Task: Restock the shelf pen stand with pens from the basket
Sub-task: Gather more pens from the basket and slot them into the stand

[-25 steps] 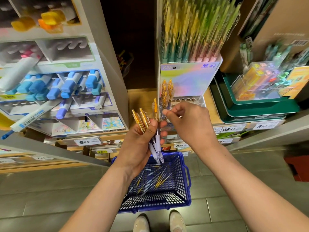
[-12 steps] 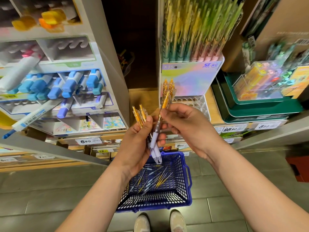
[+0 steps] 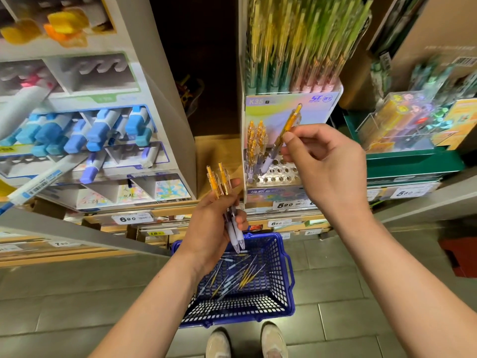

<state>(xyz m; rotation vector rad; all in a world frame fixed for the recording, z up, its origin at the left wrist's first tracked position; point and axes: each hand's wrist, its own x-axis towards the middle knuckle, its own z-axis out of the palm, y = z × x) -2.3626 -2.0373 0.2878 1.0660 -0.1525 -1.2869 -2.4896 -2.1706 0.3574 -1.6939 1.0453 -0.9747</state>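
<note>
One pen (image 3: 290, 122) is now leaning over the pen stand (image 3: 281, 177), its pale tip down among the stand's holes and its orange end tilted up and to the right. A second ago it was lying with the bunch in the left hand (image 3: 209, 223). The right hand (image 3: 325, 161) has been drawing it out and carrying it across, and is pinching its barrel between thumb and fingertips. Whether the tip is already sitting in a hole is not clear.

I am reading this as one more pen about to be seated, with only the push down remaining.

The left hand is waiting below and left of the stand, gripping two orange pens (image 3: 222, 182) with their clip ends up.

A small cluster of standing pens (image 3: 255, 140) is filling the stand's left edge, while most holes to their right are showing open.

Directly below the stand, on the floor, the blue basket (image 3: 286, 257) is holding many loose pens (image 3: 232, 275) scattered across its bottom, so plenty of restocking is still remaining.
</note>
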